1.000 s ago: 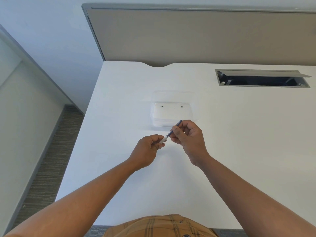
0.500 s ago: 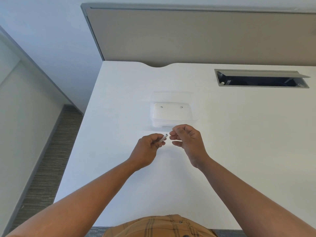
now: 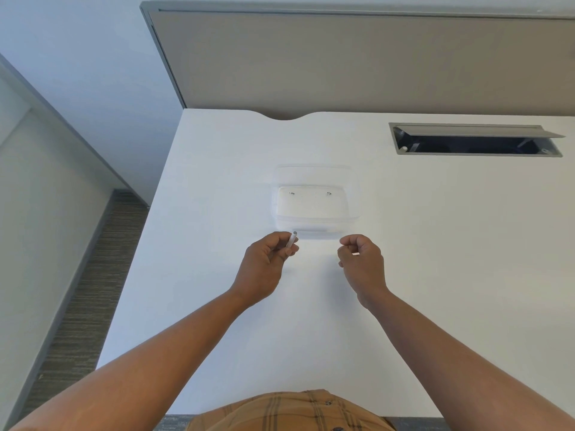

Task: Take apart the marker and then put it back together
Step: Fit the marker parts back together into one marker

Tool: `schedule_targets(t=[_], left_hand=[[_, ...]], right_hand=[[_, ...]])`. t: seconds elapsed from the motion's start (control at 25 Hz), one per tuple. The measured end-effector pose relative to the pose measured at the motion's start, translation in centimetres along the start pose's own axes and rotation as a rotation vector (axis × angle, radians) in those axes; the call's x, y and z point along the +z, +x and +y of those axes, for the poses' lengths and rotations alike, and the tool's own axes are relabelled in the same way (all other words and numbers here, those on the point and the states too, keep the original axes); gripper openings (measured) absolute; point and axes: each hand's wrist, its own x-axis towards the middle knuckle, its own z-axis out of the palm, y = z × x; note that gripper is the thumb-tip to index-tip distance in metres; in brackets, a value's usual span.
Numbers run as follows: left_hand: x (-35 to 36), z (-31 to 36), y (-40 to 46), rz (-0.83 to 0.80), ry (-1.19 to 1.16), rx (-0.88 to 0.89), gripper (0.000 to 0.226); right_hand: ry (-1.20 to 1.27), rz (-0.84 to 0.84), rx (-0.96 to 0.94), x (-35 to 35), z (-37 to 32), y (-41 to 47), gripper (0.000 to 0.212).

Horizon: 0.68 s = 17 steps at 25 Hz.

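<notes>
Since a moment ago both hands have drawn apart, and the blue piece that showed in my right hand (image 3: pixel 361 262) is out of sight; its fingers are curled, and I cannot tell whether they hold anything; my left hand (image 3: pixel 264 265) pinches the white marker barrel (image 3: pixel 292 239), tilted, open end up, above the white desk (image 3: pixel 217 181); just beyond stands a clear plastic container (image 3: pixel 315 202), two small dark specks near its far wall.

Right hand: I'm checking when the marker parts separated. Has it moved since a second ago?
Yes. The right hand has shifted rightward, away from the left hand, and now sits below the clear tray's right corner instead of its middle.
</notes>
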Motion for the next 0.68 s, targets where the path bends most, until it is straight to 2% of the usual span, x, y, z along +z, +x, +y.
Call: schedule_targets(t=[0.36, 0.68], left_hand=[[0.2, 0.0, 0.5, 0.07, -0.047, 0.04, 0.017], [0.3, -0.2, 0.2, 0.082, -0.017, 0.048, 0.009]], right_hand=[[-0.616, -0.125, -0.013, -1.0, 2.2, 0.4, 0.028], [-0.683, -0.143, -0.028, -1.1, 3.1, 0.8, 0.021]])
